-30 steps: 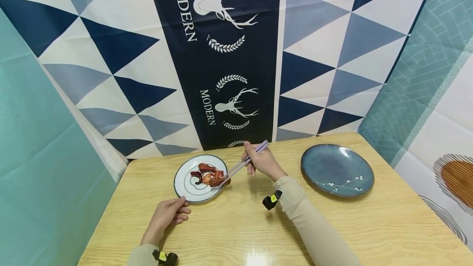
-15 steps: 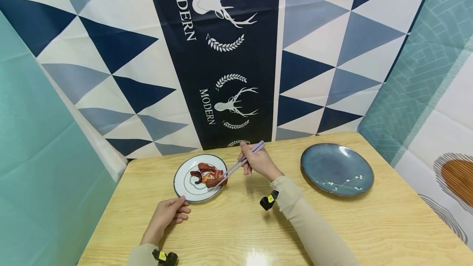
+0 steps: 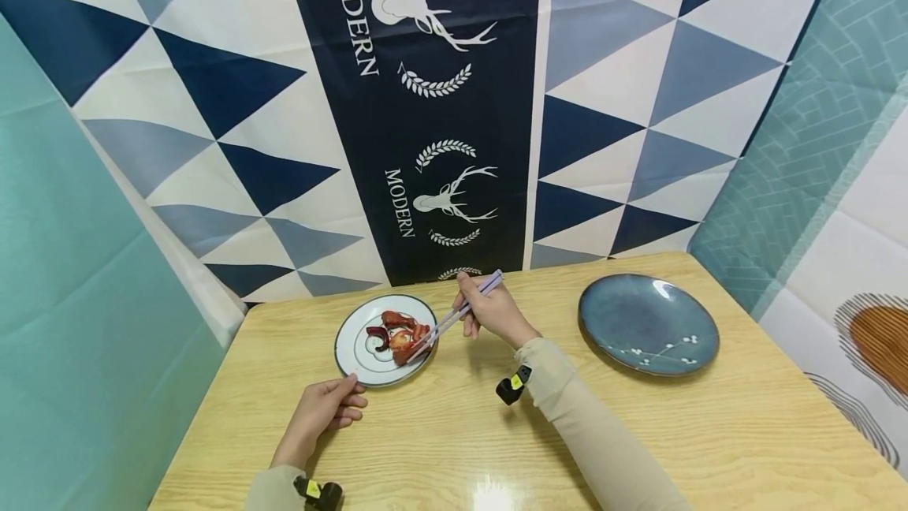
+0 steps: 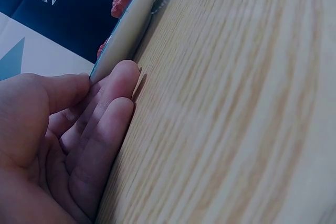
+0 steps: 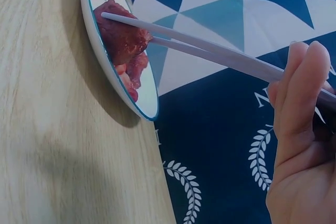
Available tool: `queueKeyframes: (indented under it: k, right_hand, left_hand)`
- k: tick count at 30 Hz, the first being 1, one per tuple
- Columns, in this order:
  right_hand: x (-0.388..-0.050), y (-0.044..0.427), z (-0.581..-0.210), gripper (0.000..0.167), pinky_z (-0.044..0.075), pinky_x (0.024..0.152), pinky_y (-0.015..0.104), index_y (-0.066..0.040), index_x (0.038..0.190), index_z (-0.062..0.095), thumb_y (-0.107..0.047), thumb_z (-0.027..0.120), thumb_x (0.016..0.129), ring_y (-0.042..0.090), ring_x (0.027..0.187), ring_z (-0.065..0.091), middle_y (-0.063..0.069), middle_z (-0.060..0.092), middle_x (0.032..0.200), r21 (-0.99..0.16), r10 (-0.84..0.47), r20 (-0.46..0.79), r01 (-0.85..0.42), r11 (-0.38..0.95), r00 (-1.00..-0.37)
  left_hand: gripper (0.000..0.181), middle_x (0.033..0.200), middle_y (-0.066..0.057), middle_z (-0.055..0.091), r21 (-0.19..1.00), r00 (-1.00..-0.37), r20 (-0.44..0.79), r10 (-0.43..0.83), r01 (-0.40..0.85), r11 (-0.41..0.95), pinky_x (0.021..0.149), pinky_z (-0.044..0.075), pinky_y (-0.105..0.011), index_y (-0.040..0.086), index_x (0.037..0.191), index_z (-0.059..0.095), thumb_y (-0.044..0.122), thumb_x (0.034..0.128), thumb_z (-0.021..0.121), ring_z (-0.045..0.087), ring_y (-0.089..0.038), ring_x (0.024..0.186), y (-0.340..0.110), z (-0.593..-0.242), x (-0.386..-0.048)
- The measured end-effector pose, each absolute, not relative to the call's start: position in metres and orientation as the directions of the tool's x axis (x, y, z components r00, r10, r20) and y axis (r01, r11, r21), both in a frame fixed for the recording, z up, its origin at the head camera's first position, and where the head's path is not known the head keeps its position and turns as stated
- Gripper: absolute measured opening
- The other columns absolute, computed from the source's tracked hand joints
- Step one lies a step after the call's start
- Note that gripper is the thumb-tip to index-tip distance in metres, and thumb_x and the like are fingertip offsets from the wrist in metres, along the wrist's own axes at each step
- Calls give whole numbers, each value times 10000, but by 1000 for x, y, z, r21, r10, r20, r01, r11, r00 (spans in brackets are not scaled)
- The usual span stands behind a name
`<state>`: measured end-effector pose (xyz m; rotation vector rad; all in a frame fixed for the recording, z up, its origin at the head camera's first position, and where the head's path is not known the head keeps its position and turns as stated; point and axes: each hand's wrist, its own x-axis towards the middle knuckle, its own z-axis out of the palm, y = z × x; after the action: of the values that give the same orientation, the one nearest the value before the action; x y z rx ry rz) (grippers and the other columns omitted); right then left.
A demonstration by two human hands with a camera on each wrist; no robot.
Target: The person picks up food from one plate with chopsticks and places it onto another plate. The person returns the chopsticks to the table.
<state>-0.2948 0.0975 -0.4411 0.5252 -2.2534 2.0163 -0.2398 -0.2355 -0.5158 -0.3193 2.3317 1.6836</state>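
Note:
My right hand (image 3: 496, 315) holds a pair of pale lilac chopsticks (image 3: 454, 318). Their tips lie on a reddish-brown piece of meat-like food (image 3: 406, 355) at the near right of a white, dark-rimmed plate (image 3: 352, 355). In the right wrist view, one chopstick (image 5: 210, 45) crosses the front of that piece (image 5: 123, 35) and the other's tip is behind it. Several more red, orange and dark brown pieces (image 3: 397, 321) lie on the plate. My left hand (image 3: 319, 410) pinches the plate's near-left rim, thumb on top and fingers below, as the left wrist view shows (image 4: 94, 129).
A larger blue-grey plate (image 3: 645, 318) with a white blossom pattern stands on the right of the wooden table (image 3: 454, 432). Patterned cloth (image 3: 454, 117) hangs behind the table's far edge, with teal cloth (image 3: 78, 298) along the left. Each wrist carries a small black camera (image 3: 512, 387).
My right hand and the chopsticks have moved slightly left. The near piece of food has shifted from overhanging the plate's right rim further inward. My left hand stays at the rim.

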Motion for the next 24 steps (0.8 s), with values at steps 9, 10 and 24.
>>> queueKeyframes:
  k: [9,10,24]
  right_hand:
    - [-294,91,-444,624,523,366,396,88,807,666,-386,412,1125,170,380,611,259,632,581,-957,-222,267,-285,55,-938]
    - [-294,90,-444,621,525,369,406,89,808,665,-376,406,1128,172,381,612,246,635,577,-956,-224,268,-287,55,-937]
    - [-292,81,-450,582,525,499,634,91,851,682,-331,398,1135,245,425,642,128,673,583,-956,-243,262,-286,70,-934]
  left_hand:
    - [433,805,-32,765,890,-941,-337,-42,-332,313,600,608,-274,6,1057,757,414,1036,616,726,-124,653,-236,-515,-241]
    - [434,805,-31,765,890,-940,-338,-42,-333,312,599,608,-273,6,1058,757,416,1035,616,726,-123,653,-236,-515,-241]
    - [426,808,-33,767,891,-942,-334,-41,-330,311,597,609,-274,12,1054,762,412,1035,617,728,-125,653,-236,-517,-241]
